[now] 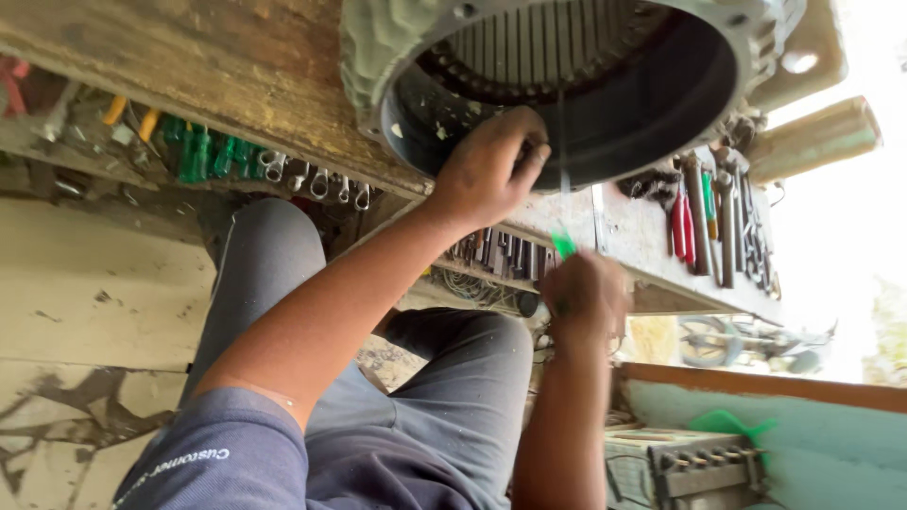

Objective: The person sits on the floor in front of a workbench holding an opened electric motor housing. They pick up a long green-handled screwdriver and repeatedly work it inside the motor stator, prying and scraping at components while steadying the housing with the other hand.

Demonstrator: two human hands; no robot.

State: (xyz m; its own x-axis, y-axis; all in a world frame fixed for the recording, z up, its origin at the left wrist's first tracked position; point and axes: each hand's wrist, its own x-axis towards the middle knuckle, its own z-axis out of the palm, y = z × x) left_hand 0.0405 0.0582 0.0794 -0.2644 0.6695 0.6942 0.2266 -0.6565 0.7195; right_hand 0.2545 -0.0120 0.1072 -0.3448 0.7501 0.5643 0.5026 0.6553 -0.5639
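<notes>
A large grey motor housing (397,47) with slotted stator laminations inside lies on its side on a worn workbench (217,66). My left hand (491,170) rests on the lower rim of the housing's opening, fingers curled against the slots. My right hand (584,297), blurred, grips a screwdriver with a green handle (563,244); its thin shaft (564,151) reaches up into the housing's bore. My legs in grey trousers show below the bench.
Green-handled screwdrivers (203,156) and spanners (321,181) hang along the bench edge at left. Red-handled pliers (682,227) and other hand tools lie on the bench at right. A toolbox (680,463) and a bicycle wheel (707,340) are lower right.
</notes>
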